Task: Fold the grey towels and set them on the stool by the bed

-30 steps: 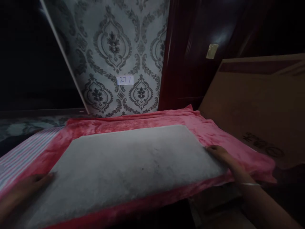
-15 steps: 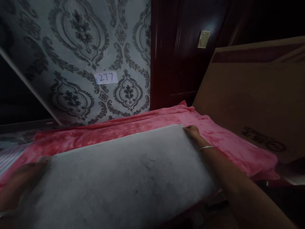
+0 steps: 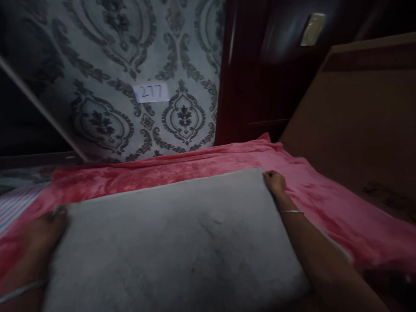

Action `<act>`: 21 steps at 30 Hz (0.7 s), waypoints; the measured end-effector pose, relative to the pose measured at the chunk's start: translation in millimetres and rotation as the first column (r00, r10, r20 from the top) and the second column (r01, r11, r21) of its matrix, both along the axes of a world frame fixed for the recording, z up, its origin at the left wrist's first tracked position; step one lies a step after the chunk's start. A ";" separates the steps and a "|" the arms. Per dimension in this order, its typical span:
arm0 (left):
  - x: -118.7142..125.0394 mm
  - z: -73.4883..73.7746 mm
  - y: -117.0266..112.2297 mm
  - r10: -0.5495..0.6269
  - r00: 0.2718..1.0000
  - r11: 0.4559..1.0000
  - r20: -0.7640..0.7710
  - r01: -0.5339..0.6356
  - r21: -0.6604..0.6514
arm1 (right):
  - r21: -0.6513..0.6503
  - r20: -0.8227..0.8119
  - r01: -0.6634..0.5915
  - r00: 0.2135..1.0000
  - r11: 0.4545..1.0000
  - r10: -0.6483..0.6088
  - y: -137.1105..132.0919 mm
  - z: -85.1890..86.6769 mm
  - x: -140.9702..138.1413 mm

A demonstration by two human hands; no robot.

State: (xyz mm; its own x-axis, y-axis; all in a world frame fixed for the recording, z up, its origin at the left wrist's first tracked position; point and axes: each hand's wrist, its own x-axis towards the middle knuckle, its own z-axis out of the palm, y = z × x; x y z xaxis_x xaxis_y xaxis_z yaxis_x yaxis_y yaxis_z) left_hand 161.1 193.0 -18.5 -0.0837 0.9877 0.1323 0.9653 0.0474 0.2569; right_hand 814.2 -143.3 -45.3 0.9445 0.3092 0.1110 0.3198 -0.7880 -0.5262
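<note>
Stretched between my hands is a pale grey, rectangular cloth (image 3: 172, 238) with faint dark smudges and creases. My left hand (image 3: 43, 236) grips its far left corner and is slightly blurred. At the far right corner, my right hand (image 3: 275, 183) pinches the edge between thumb and fingers. The cloth's near edge drops out of view at the bottom. Beneath and behind it lies a pink, plush blanket (image 3: 312, 195), partly covered by the cloth.
A large cardboard box (image 3: 364, 125) leans at the right. Behind the blanket stand a patterned wallpapered wall (image 3: 191, 56) with a paper label (image 3: 152, 92) reading 277, and a dark red wooden panel (image 3: 253, 86). Striped fabric (image 3: 19, 203) shows at the left.
The view has shifted, so the wall label and box appear higher and further right. Both hands still hold the cloth's corners, and my left hand shows more fully.
</note>
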 end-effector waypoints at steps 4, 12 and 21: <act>31.8 24.9 -34.5 0.148 0.988 0.986 0.036 -0.145 -0.079 | -0.065 -0.026 0.002 1.000 0.998 -0.004 -7.0 2.4 -5.0; 25.1 18.8 -28.9 0.164 0.981 0.986 0.100 -0.164 -0.002 | -0.048 -0.039 0.051 0.998 0.998 -0.053 -5.2 -23.7 38.1; 30.9 7.2 -24.0 0.198 0.973 0.980 0.115 -0.196 -0.028 | -0.215 -0.027 -0.068 0.998 0.974 0.064 -4.3 -18.2 25.3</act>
